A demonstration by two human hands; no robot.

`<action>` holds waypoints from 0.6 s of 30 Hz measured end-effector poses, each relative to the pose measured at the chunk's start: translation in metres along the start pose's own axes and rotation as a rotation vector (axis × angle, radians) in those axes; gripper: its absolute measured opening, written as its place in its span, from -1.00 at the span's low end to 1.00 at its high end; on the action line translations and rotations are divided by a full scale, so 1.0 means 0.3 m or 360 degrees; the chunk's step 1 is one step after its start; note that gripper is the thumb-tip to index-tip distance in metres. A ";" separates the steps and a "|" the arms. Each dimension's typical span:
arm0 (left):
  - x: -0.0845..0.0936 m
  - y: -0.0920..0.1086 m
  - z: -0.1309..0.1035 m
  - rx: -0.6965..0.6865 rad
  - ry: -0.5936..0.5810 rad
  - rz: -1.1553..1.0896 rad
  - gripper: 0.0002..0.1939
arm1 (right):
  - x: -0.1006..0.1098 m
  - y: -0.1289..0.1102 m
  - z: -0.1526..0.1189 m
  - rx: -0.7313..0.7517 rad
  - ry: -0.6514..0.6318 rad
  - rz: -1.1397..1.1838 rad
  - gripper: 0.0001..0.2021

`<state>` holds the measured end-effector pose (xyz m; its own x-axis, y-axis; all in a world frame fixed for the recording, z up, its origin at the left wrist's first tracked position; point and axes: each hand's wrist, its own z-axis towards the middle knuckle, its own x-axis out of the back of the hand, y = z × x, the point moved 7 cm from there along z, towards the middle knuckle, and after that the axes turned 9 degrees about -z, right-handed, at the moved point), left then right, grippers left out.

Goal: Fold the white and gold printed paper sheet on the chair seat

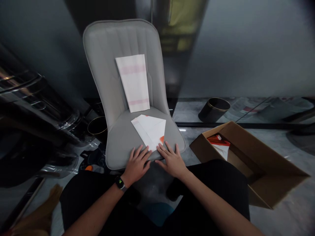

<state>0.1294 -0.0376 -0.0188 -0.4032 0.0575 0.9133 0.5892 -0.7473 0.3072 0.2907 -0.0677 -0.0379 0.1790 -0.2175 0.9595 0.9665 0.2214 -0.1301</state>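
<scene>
On the seat of a grey chair [118, 144] lies a folded white paper [151, 129] with an orange patch near its lower right edge. My left hand [137, 162] rests flat at the seat's front edge, fingers spread, its tips by the paper's lower end; a watch is on that wrist. Opposite it, my right hand [172, 160] lies with fingers stretched out, its tips beside or on the paper's lower corner. Neither hand grips anything. Against the backrest leans a folded white sheet [135, 83] with pale pink bands.
To the right, an open cardboard box [265, 157] holds a red and white folded piece [220, 146]. A black bin [97, 126] stands left of the chair. Behind the box is a glass wall showing another dark bin [214, 109]. Plastic-wrapped rolls [36, 101] stand at left.
</scene>
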 end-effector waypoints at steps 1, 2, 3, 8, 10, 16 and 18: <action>0.000 -0.001 -0.001 -0.0001 0.0006 -0.0007 -0.51 | 0.004 0.004 0.005 -0.0011 0.0015 0.0015 -0.43; 0.000 -0.001 -0.001 -0.0002 0.0009 -0.0014 -0.51 | 0.010 0.011 0.014 -0.0030 0.0037 0.0038 -0.48; 0.001 -0.001 -0.001 0.0001 0.0011 -0.0019 -0.52 | 0.017 0.020 0.026 -0.0055 0.0061 0.0069 -0.55; 0.008 0.004 0.011 0.0033 -0.0013 -0.0024 -0.54 | 0.012 0.055 0.112 -0.0170 0.0112 0.0207 -0.73; 0.011 0.003 0.019 0.0046 -0.0016 -0.0026 -0.57 | -0.005 0.061 0.136 -0.0176 0.0143 0.0265 -0.71; 0.016 -0.019 0.029 0.0120 0.0100 -0.0158 -0.61 | -0.039 0.082 0.157 -0.0133 0.0202 0.0562 -0.79; 0.022 -0.031 0.026 0.0152 0.0193 -0.0223 -0.55 | -0.030 0.088 0.157 -0.0113 0.0203 0.0625 -0.83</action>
<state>0.1268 -0.0251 -0.0136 -0.5640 0.0720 0.8227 0.5827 -0.6713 0.4582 0.3060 -0.0150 -0.0383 0.5535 -0.2466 0.7955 0.8297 0.2461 -0.5010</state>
